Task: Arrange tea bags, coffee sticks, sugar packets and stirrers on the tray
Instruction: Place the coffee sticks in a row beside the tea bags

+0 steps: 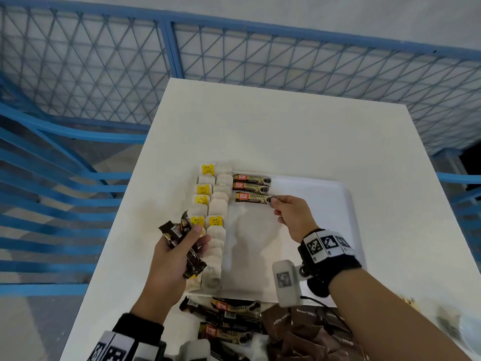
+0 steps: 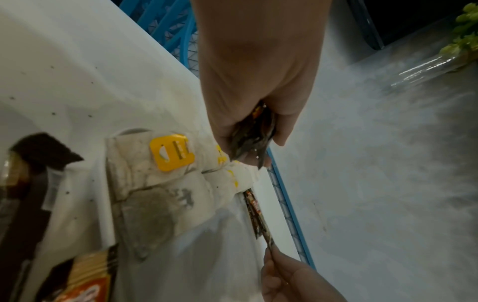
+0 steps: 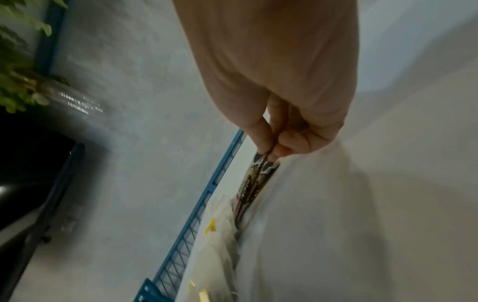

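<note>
A white tray (image 1: 333, 204) lies on the white table. Tea bags (image 1: 217, 207) with yellow tags fill two columns along its left side. Two dark coffee sticks (image 1: 251, 184) lie side by side at the tray's far end. My right hand (image 1: 289, 214) pinches the right end of a third coffee stick (image 1: 253, 198) just below them; in the right wrist view the thumb and fingers (image 3: 261, 141) pinch this stick (image 3: 254, 179). My left hand (image 1: 179, 254) grips a bunch of coffee sticks (image 1: 182, 235) over the tea bags (image 2: 160, 183), left of the tray.
More coffee sticks (image 1: 229, 319) and brown sugar packets (image 1: 307, 332) lie heaped at the table's near edge. A blue mesh fence (image 1: 234, 63) surrounds the table. The tray's middle and right part are bare.
</note>
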Motion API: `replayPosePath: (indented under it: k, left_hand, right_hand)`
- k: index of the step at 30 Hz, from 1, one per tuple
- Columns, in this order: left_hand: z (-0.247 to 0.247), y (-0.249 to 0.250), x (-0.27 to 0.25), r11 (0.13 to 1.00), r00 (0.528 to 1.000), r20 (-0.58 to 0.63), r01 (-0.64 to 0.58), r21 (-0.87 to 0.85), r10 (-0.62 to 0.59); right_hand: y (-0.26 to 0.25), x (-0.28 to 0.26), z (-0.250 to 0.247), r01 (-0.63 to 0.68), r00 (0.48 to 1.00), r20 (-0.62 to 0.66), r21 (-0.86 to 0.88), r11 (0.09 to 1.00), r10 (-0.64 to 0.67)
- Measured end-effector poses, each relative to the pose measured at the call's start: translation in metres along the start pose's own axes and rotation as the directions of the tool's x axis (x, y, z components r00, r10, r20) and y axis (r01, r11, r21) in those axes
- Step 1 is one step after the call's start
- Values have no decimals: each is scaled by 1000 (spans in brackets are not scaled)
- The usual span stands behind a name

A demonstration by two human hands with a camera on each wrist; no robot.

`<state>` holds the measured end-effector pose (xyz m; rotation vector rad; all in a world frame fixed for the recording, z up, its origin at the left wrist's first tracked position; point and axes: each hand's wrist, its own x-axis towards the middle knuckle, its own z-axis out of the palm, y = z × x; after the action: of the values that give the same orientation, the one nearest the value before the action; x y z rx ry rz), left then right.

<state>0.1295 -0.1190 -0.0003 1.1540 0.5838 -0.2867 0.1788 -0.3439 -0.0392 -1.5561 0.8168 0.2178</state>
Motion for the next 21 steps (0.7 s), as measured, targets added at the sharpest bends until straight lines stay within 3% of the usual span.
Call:
replayPosePath:
  k: [12,21]
  left_hand:
    - [2,5,3,992,997,39,75,-103,-71]
    - [3,3,2,991,993,77,92,-93,-84]
  right_hand:
    - [3,20,15,103,978,-126,-397,912,-165]
    - [0,20,16,128,970,-123,-467,875,-208]
